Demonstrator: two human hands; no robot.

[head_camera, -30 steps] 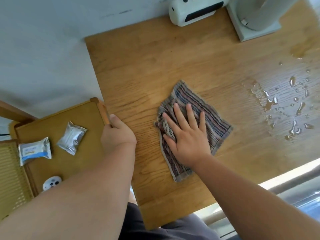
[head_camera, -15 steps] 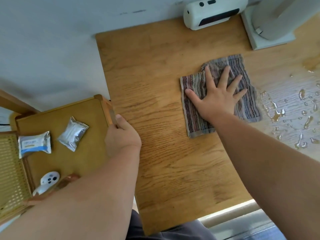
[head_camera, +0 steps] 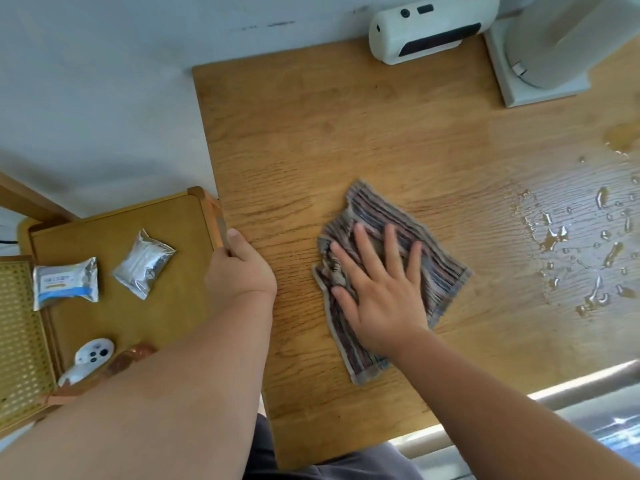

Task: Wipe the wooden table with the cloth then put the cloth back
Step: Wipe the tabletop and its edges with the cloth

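Observation:
A striped grey-purple cloth [head_camera: 440, 261] lies rumpled on the wooden table [head_camera: 346, 133], near its middle. My right hand [head_camera: 377, 289] presses flat on the cloth with its fingers spread. Water drops and small puddles [head_camera: 571, 244] glisten on the table to the right of the cloth, apart from it. My left hand [head_camera: 239, 271] grips the left edge of the table, next to the corner of a lower side table [head_camera: 138, 323].
A white device [head_camera: 426, 29] and a white stand base [head_camera: 540, 74] sit at the table's far edge. The side table holds two foil packets [head_camera: 143, 263], a white controller [head_camera: 88, 358] and a woven panel [head_camera: 19, 334]. The table's near edge runs just below my right forearm.
My right hand has slid the cloth back from the far right toward the near middle of the table. The left hand has stayed on the table edge.

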